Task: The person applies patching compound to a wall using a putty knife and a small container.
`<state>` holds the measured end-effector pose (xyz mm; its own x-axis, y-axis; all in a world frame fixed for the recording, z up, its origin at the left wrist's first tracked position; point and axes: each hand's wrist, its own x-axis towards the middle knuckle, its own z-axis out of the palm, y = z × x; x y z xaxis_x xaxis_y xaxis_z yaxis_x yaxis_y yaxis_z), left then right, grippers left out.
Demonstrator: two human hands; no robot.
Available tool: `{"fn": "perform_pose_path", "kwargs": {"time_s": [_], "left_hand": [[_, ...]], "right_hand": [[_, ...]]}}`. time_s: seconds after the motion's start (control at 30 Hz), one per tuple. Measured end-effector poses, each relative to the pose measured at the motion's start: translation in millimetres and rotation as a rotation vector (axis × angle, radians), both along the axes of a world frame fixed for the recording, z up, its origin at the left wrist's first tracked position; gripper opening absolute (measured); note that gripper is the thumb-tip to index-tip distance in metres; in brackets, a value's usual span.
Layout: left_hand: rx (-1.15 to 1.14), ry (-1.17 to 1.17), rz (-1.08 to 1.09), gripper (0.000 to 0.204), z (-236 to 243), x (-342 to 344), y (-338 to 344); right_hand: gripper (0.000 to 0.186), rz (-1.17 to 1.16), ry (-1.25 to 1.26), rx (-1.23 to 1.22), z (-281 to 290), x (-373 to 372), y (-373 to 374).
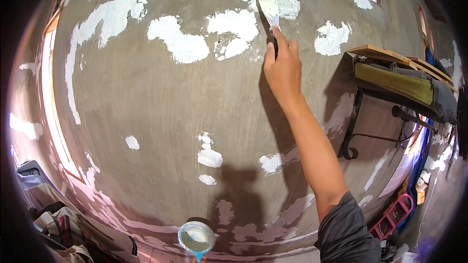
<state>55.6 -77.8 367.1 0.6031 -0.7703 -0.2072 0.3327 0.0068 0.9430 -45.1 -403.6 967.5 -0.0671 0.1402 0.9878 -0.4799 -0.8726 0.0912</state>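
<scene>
High on the wall, my right hand point(285, 70) grips the dark handle of a putty knife point(271, 14). Its broad blade lies against the wall over a cream-white smear of filler point(288, 4). At the lower edge a round plastic dipper point(182, 237) with a blue handle faces up, with whitish paste point(197, 235) inside. Only a sliver of my left hand point(204, 261) shows there, closed around the handle; most of it is out of the picture. White filler patches point(178, 41) are spread over the grey-brown wall point(161, 92).
A wooden shelf point(385, 54) on a dark metal bracket point(360, 136) juts out at the right, bearing a yellow-green object point(395, 80). Lower right hangs a pink plastic rack point(392, 216). Clothes and bags point(73, 229) are heaped at lower left. Narrow bright openings point(51, 92) cut the wall.
</scene>
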Motion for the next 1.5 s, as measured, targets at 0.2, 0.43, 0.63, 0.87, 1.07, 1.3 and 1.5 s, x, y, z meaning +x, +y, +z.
{"fn": "perform_pose_path", "kwargs": {"time_s": [0.2,0.43,0.63,0.87,1.07,1.3,1.5], "left_hand": [[0.013,0.016,0.005,0.014,-6,2,-3],[0.001,0.021,-0.035,0.014,6,2,0],[0.099,0.046,-0.029,0.015,11,2,3],[0.122,0.017,-0.054,0.016,3,6,1],[0.05,0.063,-0.026,0.016,-7,7,3],[0.019,0.039,-0.059,0.012,-1,7,4],[0.023,0.066,-0.023,0.01,0,5,6]], "right_hand": [[0.04,0.044,0.087,0.09,-26,18,12],[0.042,0.015,0.083,0.038,-12,24,18],[0.04,-0.01,0.113,0.118,-31,32,14],[0.042,-0.045,0.121,0.062,-13,29,13],[0.039,0.11,0.14,0.167,-48,31,32],[0.043,-0.063,-0.008,0.044,8,13,25],[0.042,0.002,0.097,0.141,-26,29,26]]}}
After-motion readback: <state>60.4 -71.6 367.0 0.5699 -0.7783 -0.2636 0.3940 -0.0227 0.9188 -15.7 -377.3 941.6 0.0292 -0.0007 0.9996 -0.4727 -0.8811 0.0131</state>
